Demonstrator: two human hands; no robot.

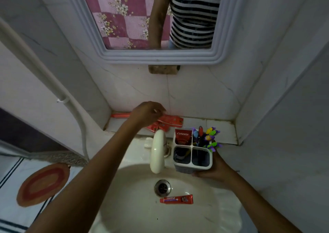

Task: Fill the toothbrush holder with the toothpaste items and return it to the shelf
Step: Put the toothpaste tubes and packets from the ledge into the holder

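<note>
White plastic, divided into four square compartments, the toothbrush holder is sitting in the right hand, just right of the cream tap and above the right rim of the basin. That hand is cupping the holder from below and from its right side, the fingers wrapped closed against the ribbed base and wall; the thumb is hidden behind the holder. In the compartment nearest the tap on the far side, a red Colgate toothpaste tube is standing upright. The far compartment away from the tap is holding a bunch of toothbrushes with purple, yellow and green handles. The two near compartments are looking dark, and I cannot tell what is in them.

Beyond the tap, on the white tiled shelf, the left hand is reaching down over a pile of flat red toothpaste boxes. Its fingers are curled narrowly, the fingertips touching or almost touching the top box; whether it is actually pinching the box I cannot tell. A long orange item is lying on the shelf, left of that hand.

Nearer than the tap, in the white ceramic basin, a small red Closeup toothpaste tube is lying flat just beside the metal drain
</note>
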